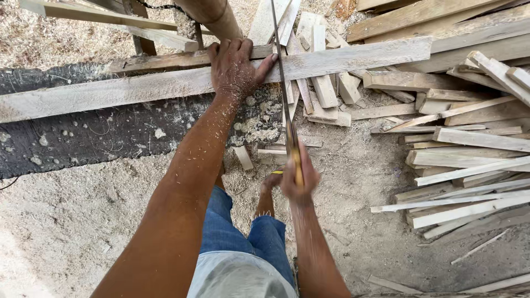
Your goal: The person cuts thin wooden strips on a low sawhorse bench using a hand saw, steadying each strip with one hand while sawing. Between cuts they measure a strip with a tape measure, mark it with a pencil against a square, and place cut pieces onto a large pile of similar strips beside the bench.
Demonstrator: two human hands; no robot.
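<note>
My left hand (234, 66) presses flat on a long pale wooden plank (138, 88) that runs across the view, fingers spread over its top edge. My right hand (298, 179) grips the wooden handle of a hand saw (282, 83), blurred with motion. The thin saw blade runs up from the handle and meets the plank just right of my left thumb. Sawdust covers my left forearm. My legs in blue jeans and one bare foot (269, 185) show below.
A black rubber sheet (83, 140) lies under the plank on the sawdust-covered ground. Short wood offcuts (326, 94) pile beyond the saw. Several long wooden strips and boards (469, 160) are stacked on the right. A post (212, 16) stands at the top.
</note>
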